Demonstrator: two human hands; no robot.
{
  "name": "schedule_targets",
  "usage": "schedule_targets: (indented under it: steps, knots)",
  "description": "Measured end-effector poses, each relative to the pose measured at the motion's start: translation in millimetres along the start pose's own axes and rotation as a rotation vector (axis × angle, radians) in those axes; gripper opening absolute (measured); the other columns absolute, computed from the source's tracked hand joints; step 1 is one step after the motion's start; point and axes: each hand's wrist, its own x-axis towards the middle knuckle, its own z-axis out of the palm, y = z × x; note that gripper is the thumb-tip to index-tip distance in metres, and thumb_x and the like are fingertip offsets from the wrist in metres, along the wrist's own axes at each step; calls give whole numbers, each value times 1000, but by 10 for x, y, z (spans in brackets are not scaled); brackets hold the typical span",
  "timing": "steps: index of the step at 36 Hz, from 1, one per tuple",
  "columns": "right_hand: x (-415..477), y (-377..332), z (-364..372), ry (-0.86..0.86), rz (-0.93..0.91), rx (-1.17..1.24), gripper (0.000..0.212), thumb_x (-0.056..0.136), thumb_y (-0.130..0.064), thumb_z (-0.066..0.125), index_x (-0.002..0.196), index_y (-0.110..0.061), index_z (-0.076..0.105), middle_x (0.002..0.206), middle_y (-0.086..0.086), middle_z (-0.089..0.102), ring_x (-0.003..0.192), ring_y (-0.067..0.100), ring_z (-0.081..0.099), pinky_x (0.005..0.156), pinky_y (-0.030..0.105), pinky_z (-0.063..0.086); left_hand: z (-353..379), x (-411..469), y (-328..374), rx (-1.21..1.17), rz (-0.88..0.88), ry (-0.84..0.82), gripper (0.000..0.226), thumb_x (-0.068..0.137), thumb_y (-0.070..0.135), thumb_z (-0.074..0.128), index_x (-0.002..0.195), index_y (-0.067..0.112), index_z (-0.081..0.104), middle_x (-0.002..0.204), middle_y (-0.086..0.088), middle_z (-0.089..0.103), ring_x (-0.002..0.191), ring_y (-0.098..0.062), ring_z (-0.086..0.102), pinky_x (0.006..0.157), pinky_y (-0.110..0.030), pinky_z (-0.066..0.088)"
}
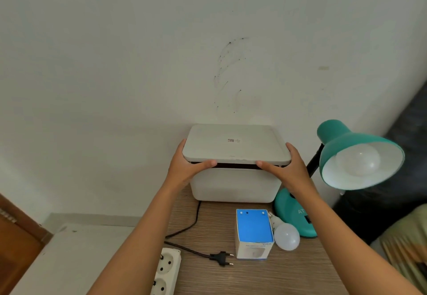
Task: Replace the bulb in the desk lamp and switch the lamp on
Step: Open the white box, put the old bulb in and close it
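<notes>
Head view shows a white box [234, 185] at the back of the wooden bench [265, 276], against the wall. The left hand [184, 167] grips the left end of the box lid [235, 144], and the right hand [288, 167] grips the right end. Fingers on both hands are closed on the lid's edge. A dark gap shows between the lid and the box at the front.

Just right of the box stands a green lamp [355, 156] with a white bulb [359, 159] inside its shade. Another bulb [285, 234] lies on the bench, touching the lamp's green base. A small blue and white carton [254, 232] stands just left of that bulb. The black plug [221, 257] lies loose on the bench, near a white power strip [166, 271] at the bench's left edge.
</notes>
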Motion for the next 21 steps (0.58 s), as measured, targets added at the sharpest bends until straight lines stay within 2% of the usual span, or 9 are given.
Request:
schedule_targets:
  steps: [6,11,13,16,18,21]
  knots:
    - [-55,-54,-16,25,-27,-17,111,56,-41,85,145,-20,22,144,2,41,130,21,41,109,44,37,-57,9,94,44,66,-14,87,45,39,89,122,24,51,115,8,63,107,-4,59,90,-31,51]
    - [-191,-204,5,7,-82,-2,110,58,-37,84,146,-19,20,146,3,38,133,20,38,112,43,34,-162,-111,228,48,113,-13,90,48,36,90,126,24,49,121,5,61,112,-8,57,94,-34,50]
    - [-299,-269,20,9,-106,9,106,61,-32,84,145,-16,22,143,1,40,130,18,39,111,38,34,-212,-209,276,50,124,-6,90,48,35,90,127,24,48,121,5,60,112,-7,57,94,-35,51]
    - [-517,-366,36,15,-156,19,91,67,-18,81,141,-15,29,123,-9,41,114,7,39,97,21,33,-290,-403,336,48,133,16,89,50,28,92,127,23,49,120,5,60,111,-6,58,94,-35,51]
    - [-680,-399,32,16,-176,20,88,69,-14,80,141,-14,29,117,-10,38,111,5,36,93,19,32,-345,-567,372,54,136,22,87,51,25,92,127,24,49,120,6,60,111,-6,58,94,-37,51]
    - [-961,-434,11,-3,-211,19,85,69,-15,79,139,-13,31,114,-10,38,109,6,37,91,20,34,-417,-836,411,73,137,25,89,50,33,91,127,27,48,122,7,59,113,-8,57,94,-40,51]
